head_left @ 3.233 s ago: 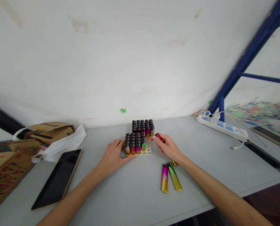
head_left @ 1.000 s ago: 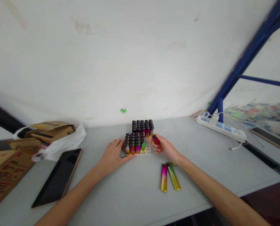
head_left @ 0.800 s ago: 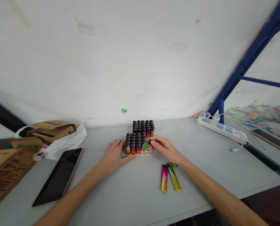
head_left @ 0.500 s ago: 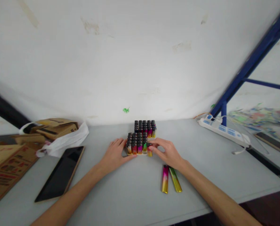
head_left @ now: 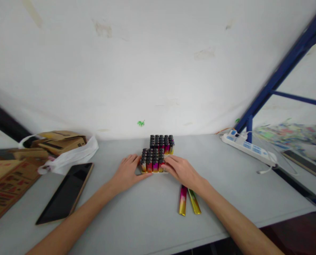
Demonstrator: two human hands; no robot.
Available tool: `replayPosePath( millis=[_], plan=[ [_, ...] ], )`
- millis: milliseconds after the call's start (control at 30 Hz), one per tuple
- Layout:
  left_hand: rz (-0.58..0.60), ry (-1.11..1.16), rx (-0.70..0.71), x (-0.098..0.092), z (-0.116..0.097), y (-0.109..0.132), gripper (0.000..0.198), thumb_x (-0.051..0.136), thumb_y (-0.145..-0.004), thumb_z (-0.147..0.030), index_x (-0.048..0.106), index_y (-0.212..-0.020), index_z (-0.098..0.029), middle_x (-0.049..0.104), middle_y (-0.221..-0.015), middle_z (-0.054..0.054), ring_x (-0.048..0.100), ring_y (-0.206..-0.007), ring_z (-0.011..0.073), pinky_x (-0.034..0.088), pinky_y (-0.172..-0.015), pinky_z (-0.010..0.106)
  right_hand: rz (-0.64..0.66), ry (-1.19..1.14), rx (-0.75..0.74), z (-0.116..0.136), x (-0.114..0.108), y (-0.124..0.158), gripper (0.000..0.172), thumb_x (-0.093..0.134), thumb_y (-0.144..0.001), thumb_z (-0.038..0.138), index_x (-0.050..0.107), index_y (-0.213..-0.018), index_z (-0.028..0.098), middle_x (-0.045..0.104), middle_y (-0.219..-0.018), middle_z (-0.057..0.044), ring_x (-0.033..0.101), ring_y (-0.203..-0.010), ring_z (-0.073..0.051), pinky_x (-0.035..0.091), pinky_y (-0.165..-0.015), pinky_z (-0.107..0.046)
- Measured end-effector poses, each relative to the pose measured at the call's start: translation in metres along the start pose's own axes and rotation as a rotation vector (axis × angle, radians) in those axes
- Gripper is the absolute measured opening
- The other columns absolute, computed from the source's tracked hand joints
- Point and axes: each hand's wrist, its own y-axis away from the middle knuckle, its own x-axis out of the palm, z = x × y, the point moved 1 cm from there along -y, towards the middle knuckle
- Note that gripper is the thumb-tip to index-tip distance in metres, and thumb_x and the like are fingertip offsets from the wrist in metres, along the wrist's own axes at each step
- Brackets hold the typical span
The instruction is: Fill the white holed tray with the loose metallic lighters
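Observation:
Several lighters with black tops and colourful bodies stand upright in close rows in a front block point(head_left: 149, 164), on a pale tray point(head_left: 156, 173) whose front edge shows. My left hand point(head_left: 128, 173) grips this block, fingers along its left side and thumb against the front edge. At the right front corner, my right hand point(head_left: 181, 170) has its fingertips closed on a lighter point(head_left: 161, 165) that stands close against the row. Part of that lighter is hidden by the fingers. Nearer to me lie a pink-and-gold lighter point(head_left: 182, 202) and a green-and-gold lighter point(head_left: 194, 202), their upper ends near my right wrist.
A second block of lighters point(head_left: 162, 140) stands behind the first. On the left are a dark tablet point(head_left: 64, 193), a white plastic bag point(head_left: 76, 156) and cardboard boxes point(head_left: 11, 187). A power strip point(head_left: 249, 149) with cables lies at the right, beside a blue metal frame point(head_left: 264, 92).
My right hand has moved left with the lighter, from beside the block's right front corner to close against the front row. My left hand keeps its hold. The view has shifted slightly.

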Motion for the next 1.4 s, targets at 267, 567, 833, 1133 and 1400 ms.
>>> replayPosePath(
  millis=[267,567,833,1133,1400],
  plan=[
    [0.01,0.002,-0.006,-0.002,-0.001,0.0,0.063,0.071,-0.091,-0.074,0.069,-0.127,-0.022,0.074,-0.119,0.011,0.068,-0.117,0.0362,0.052,-0.106,0.05,0.033,0.047,-0.022,-0.003,0.005,0.001,0.039,0.04,-0.118,0.042,0.069,-0.105,0.02,0.074,-0.097,-0.01,0.07,-0.083,-0.023,0.056,-0.081,-0.036],
    [0.03,0.001,-0.018,-0.004,-0.002,-0.002,0.064,0.072,-0.09,-0.074,0.07,-0.125,-0.02,0.074,-0.119,0.013,0.068,-0.117,0.0386,0.052,-0.106,0.052,-0.353,-0.028,0.244,-0.015,-0.069,0.02,0.033,0.055,-0.112,0.049,0.074,-0.108,0.022,0.073,-0.102,-0.011,0.069,-0.098,-0.026,0.057,-0.093,-0.043],
    [0.001,0.037,-0.017,-0.001,-0.001,-0.002,0.066,0.07,-0.089,-0.077,0.07,-0.125,-0.021,0.074,-0.119,0.012,0.068,-0.117,0.0381,0.053,-0.104,0.051,-0.139,0.122,0.316,0.057,-0.052,0.083,0.082,0.064,-0.105,0.056,0.03,-0.174,0.03,0.026,-0.18,-0.018,0.025,-0.166,-0.045,0.041,-0.125,-0.069],
    [-0.004,0.03,-0.006,-0.001,-0.002,-0.002,0.061,0.071,-0.09,-0.075,0.07,-0.121,-0.022,0.074,-0.115,0.012,0.069,-0.114,0.0374,0.053,-0.104,0.052,-0.036,0.221,0.299,0.024,0.023,0.105,0.072,0.062,-0.106,0.051,0.042,-0.169,0.021,0.035,-0.175,-0.025,0.028,-0.165,-0.046,0.039,-0.124,-0.073],
    [0.006,0.029,-0.003,-0.002,-0.001,-0.003,0.06,0.071,-0.089,-0.075,0.07,-0.119,-0.023,0.074,-0.115,0.011,0.07,-0.113,0.0367,0.053,-0.103,0.05,0.049,0.163,0.187,-0.026,-0.005,0.058,0.047,0.059,-0.108,0.042,0.062,-0.149,0.019,0.061,-0.141,-0.022,0.057,-0.13,-0.037,0.052,-0.112,-0.06]
  ],
)
